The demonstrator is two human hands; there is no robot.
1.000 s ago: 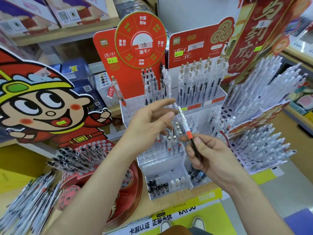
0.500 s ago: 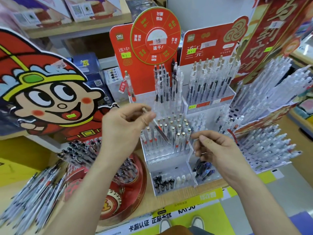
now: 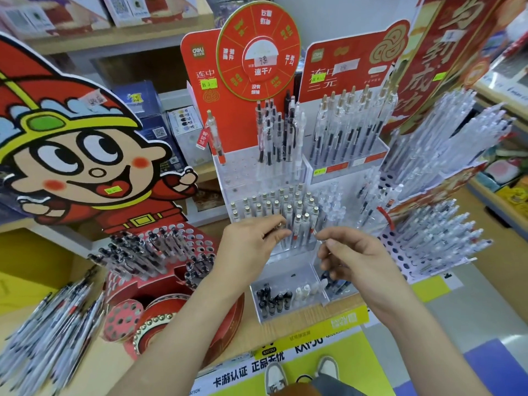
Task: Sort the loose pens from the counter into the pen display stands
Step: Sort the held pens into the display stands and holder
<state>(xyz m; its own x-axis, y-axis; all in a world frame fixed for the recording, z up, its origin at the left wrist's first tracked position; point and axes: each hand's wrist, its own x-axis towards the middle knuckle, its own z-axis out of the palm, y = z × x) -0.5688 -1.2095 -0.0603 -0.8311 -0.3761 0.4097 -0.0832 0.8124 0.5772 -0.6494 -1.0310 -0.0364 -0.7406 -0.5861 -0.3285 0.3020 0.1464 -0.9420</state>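
- Shop shelving (image 3: 120, 38) stacked with boxes filled the background, and a cartoon cutout (image 3: 71, 161) stood at 9 o'clock.
- Four pen stands stood on the wooden surface (image 3: 285, 320): a round red stand (image 3: 174, 277) at 8 o'clock, a clear stand (image 3: 237, 172) at centre, a second clear stand (image 3: 354, 164) toward 1 o'clock, and a tiered white stand (image 3: 400, 247) at 3 o'clock.
- The loose pens (image 3: 43, 338) lay heaped at 8 o'clock, too many and too blurred to count. Their long axes ran from 7 toward 1 o'clock.
- The left hand (image 3: 251, 244) had its fingers curled, with thumb and forefinger pinching the top of one pen (image 3: 286, 238). That pen was in the front row of the clear stand's lower tier, near upright, tip down, leaning slightly toward 12 o'clock.
- The right hand (image 3: 351, 258) was just beside it at 3 o'clock, fingers loosely curled and thumb and forefinger tips close together. Whether it held anything could not be told.
- One tagged, red-gripped pen (image 3: 214, 135) stood alone at the upper tier's 9 o'clock edge.
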